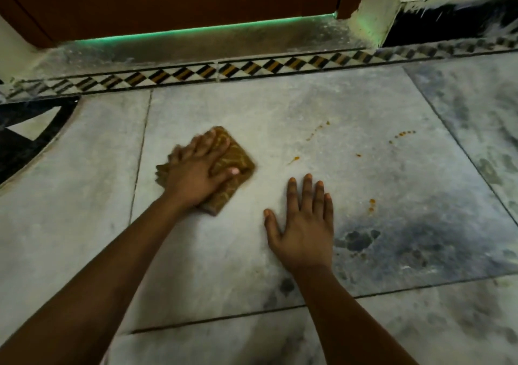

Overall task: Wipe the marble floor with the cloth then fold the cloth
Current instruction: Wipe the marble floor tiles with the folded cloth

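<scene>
- While pressed flat under the left hand (196, 172), lies folded on the marble floor (224, 252), left of centre: the cloth (236, 158), brown with a pale yellow pattern.
- Spread over the cloth, fingers straight and pointing far-right, thumb out to the right; pushing down rather than clutching; blurred at the far-left finger edge.
- Showing past the fingers on the far and right sides, and poking out near the wrist at its near corner: cloth edges.
- Resting palm-down on bare marble, right of the cloth and nearer: the right hand (304, 226), fingers straight and slightly apart, grasping nothing, just beside the cloth but apart from it.
- Scattered on the slab to the far right of both hands: small orange spots (405, 134), more by the right edge (372, 205), one streak (294, 159) between cloth and the far drops.
- Darkening the marble right of the right wrist: a grey smudge (357, 240).
- Running across the far side: a tile border (252, 70) of black, yellow and white triangles.
- Beyond the border: a brown door (173, 0) with a green glow (196, 29) along its bottom edge.
- Far right: a white post (375, 8).
- Far left: a patch of black tile (25, 140).
</scene>
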